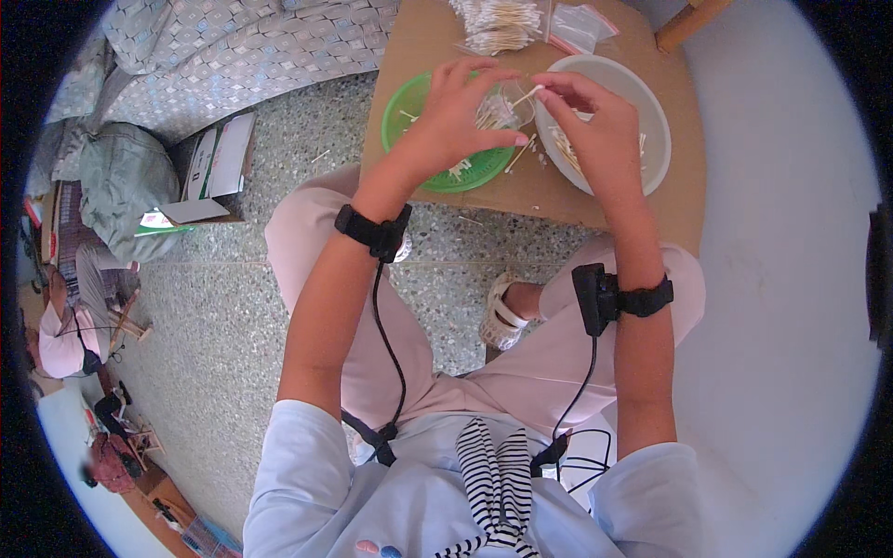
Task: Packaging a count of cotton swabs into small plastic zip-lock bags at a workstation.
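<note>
L hand (462,112) grips clear bag (502,110) | R hand (586,116) pinches swab (526,95) | green plate (409,98), white bowl (651,112) flank

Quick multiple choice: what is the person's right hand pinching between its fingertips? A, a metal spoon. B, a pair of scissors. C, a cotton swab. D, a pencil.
C: the right hand pinches a thin pale cotton swab at its tip, pointing it toward the small clear bag that the left hand holds above the green plate, beside the white bowl of more swabs.

Bare tabletop (437,37) beside swab pile (498,23)
</note>
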A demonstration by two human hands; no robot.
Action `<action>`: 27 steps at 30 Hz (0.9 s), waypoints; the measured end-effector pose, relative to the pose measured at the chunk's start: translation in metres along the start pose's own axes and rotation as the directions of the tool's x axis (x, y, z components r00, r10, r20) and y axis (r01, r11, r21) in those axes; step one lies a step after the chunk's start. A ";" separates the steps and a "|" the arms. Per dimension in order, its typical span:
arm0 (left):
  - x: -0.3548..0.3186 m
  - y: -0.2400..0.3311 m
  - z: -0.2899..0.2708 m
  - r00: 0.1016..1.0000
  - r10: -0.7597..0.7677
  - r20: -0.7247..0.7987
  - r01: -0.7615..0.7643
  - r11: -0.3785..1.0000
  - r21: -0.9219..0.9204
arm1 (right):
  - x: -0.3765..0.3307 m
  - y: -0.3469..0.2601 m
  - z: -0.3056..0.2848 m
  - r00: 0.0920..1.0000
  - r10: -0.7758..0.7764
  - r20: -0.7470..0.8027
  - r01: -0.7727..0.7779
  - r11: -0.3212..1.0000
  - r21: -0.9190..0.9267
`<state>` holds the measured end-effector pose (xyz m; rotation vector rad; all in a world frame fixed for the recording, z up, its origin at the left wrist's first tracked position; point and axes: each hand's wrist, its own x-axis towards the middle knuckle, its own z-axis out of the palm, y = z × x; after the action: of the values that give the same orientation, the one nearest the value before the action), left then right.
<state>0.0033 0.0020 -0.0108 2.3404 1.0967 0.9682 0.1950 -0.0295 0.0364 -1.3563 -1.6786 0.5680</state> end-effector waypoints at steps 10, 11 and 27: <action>0.000 -0.002 0.001 1.000 -0.005 0.016 0.006 1.000 -0.021 | -0.003 0.006 0.018 0.991 0.010 0.136 -0.001 0.998 -0.065; 0.000 -0.001 0.000 1.000 -0.004 0.023 0.004 1.000 -0.009 | -0.003 0.005 0.015 0.988 -0.007 0.153 0.022 0.995 -0.099; -0.008 -0.014 -0.027 0.988 -0.115 0.100 0.120 0.992 -0.043 | -0.014 0.008 0.007 0.898 -0.138 0.417 0.377 0.729 -0.571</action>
<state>-0.0265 0.0059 -0.0037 2.2321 1.1451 0.8204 0.1932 -0.0393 0.0216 -1.4892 -2.4674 0.0378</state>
